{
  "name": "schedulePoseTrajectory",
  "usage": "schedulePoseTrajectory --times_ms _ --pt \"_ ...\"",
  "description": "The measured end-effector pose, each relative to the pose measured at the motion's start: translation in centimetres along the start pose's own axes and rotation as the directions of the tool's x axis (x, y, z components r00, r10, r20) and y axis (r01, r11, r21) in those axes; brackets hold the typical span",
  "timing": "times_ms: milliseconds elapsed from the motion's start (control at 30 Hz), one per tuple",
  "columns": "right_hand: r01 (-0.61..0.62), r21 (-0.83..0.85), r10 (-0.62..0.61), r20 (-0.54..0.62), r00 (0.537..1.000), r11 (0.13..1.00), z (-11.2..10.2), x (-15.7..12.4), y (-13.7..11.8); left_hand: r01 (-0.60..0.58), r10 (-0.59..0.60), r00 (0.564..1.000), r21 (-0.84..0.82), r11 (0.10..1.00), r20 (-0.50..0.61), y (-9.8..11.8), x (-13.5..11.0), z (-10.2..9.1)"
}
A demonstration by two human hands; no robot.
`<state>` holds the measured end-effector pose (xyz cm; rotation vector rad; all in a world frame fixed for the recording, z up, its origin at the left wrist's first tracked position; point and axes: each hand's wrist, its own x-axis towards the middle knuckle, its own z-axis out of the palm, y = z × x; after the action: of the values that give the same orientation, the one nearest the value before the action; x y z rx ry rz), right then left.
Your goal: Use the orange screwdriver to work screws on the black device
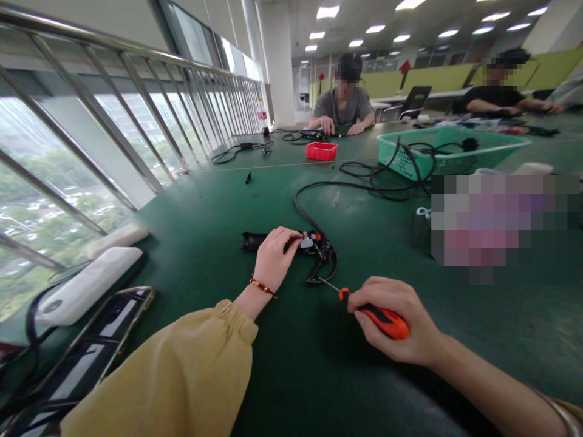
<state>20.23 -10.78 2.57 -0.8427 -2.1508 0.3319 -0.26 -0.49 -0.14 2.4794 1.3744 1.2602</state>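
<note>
My left hand is closed over a black opened electronic device lying on the green table, fingers pressing near its exposed wires and small parts. My right hand grips an orange-handled screwdriver. Its thin metal tip points left and up toward a black curved piece at the device's near side. A thick black cable runs from the device away toward the right.
A green mesh basket with cables and a small red tray stand farther back. Two people sit at the far side. White power banks and a phone lie at the left, beside a railing and window.
</note>
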Motion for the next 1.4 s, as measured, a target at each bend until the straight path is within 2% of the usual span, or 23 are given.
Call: schedulePoseTrajectory --times_ms 333,467,600,667,800,933,1167,1400 --pt "-0.018 0.024 0.018 0.000 1.000 1.000 0.2 -0.2 0.2 -0.020 0.020 1.000 -0.021 1.000 0.001 -0.1 -0.2 -0.1" --pt "-0.016 0.018 0.016 0.000 1.000 1.000 0.1 -0.2 0.3 -0.125 0.116 0.991 0.158 0.980 0.064 0.0 -0.2 -0.2" --pt "-0.001 0.013 0.000 0.010 1.000 1.000 0.0 -0.2 0.3 -0.233 0.182 0.970 0.396 0.888 0.162 0.3 -0.4 -0.6" --pt "-0.005 0.012 0.004 0.013 1.000 1.000 -0.1 -0.2 0.3 -0.243 0.196 0.969 0.436 0.866 0.149 0.5 -0.5 -0.7" --pt "0.021 0.017 -0.021 -0.001 1.000 1.000 0.1 -0.2 0.2 -0.200 0.202 0.979 0.323 0.925 0.026 0.9 -0.5 -0.4" --pt "0.039 0.019 -0.039 -0.019 0.999 0.999 0.3 0.0 0.1 -0.246 0.241 0.969 0.209 0.946 0.047 1.0 -0.2 0.3" --pt "0.037 0.011 -0.037 -0.012 0.999 0.999 0.5 -0.1 0.1 -0.215 0.207 0.977 0.238 0.947 0.060 0.6 0.5 0.9" --pt "0.037 0.006 -0.037 -0.014 0.999 0.999 0.3 -0.2 0.1 -0.239 0.232 0.971 0.273 0.932 0.060 0.7 0.7 1.2"
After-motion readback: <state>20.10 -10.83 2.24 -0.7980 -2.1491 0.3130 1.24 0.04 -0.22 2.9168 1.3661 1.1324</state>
